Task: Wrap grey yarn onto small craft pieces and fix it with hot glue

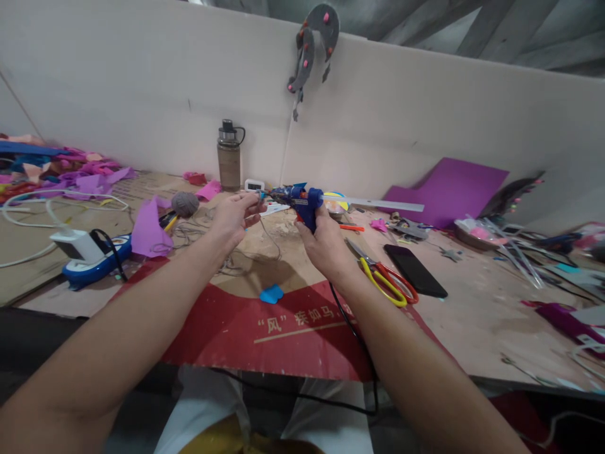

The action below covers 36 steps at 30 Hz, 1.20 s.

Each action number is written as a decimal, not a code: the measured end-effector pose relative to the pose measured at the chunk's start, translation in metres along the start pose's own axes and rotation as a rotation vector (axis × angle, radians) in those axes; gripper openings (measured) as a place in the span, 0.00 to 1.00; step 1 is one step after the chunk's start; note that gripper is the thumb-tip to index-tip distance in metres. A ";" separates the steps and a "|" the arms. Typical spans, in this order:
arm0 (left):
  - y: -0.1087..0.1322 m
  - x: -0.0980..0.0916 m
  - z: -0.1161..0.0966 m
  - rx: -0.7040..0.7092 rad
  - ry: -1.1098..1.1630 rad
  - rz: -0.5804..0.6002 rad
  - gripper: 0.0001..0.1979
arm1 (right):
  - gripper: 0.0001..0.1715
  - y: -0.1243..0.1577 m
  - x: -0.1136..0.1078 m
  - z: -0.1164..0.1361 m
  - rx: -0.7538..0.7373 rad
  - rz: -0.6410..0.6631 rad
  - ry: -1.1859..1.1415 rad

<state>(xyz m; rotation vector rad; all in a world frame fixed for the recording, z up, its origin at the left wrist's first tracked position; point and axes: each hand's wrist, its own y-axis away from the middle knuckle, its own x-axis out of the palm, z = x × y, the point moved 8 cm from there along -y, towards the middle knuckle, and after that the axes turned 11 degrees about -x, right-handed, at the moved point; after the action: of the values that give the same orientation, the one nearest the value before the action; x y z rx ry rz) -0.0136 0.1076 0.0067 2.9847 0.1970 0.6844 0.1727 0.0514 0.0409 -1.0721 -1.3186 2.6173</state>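
Glue gun (landmark): the blue plastic glue gun (308, 203) with a dark, smeared front is held above the work surface.
Right grip: the gun's handle is wrapped by the right hand (328, 247); closed on it.
Left grip: a small bright-blue piece (261, 197) is pinched by the left hand (234, 217), off the gun's nozzle end; its full shape is hidden by the fingers.
Long axis: the gun is held roughly crosswise, nozzle to the left; the line is extended rightward by a long translucent-white glue stick (390, 204).
Gap: nozzle and piece are seen close together; whether they touch cannot be told.
Nearer hand: the nozzle is neared by the left, the rear by the right.
Around gun: a flat blue scrap (271, 294) is placed on the near side; a grey yarn ball (184, 204), to the left.
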 end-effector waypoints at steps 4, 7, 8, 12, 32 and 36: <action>-0.001 -0.002 -0.002 0.013 -0.004 -0.015 0.02 | 0.25 0.000 -0.001 0.001 0.006 0.003 -0.004; -0.001 -0.003 -0.002 0.023 -0.014 -0.033 0.02 | 0.25 0.000 -0.001 0.003 0.000 -0.002 -0.010; -0.001 -0.004 -0.002 0.021 -0.012 -0.040 0.03 | 0.24 0.000 -0.002 0.003 -0.002 -0.010 -0.011; -0.004 -0.008 -0.003 0.019 0.015 -0.058 0.03 | 0.21 0.001 -0.002 -0.013 0.049 -0.088 -0.084; 0.021 0.026 -0.009 0.378 -0.381 0.107 0.05 | 0.06 -0.001 -0.003 -0.043 0.184 -0.128 0.036; 0.029 0.032 -0.009 0.383 -0.477 0.099 0.05 | 0.14 -0.004 0.037 -0.019 0.212 -0.133 -0.644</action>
<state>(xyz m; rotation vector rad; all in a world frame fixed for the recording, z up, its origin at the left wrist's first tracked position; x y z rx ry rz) 0.0137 0.0836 0.0317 3.4255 0.1630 -0.0908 0.1544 0.0791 0.0153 -0.0967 -1.0782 3.0196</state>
